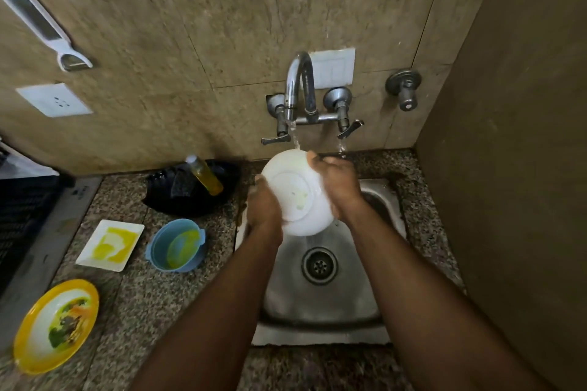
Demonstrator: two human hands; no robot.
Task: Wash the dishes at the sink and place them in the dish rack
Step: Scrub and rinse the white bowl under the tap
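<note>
A white bowl (293, 192) is held over the steel sink (320, 301) with its underside turned toward me. Water runs from the tap (297, 86) onto its upper rim. My left hand (263, 205) grips the bowl's left edge. My right hand (335, 184) grips its right side, fingers curled over the top rim. On the counter to the left wait a blue bowl (176, 246) with yellow residue, a white square plate (109, 244) smeared yellow, and a yellow plate (55, 325) with food scraps.
A black tray (190, 197) behind the dishes holds a bottle of yellow dish soap (205, 174) and a dark scrubber. A black rack or mat (22, 219) lies at the far left. A wall closes in the sink's right side.
</note>
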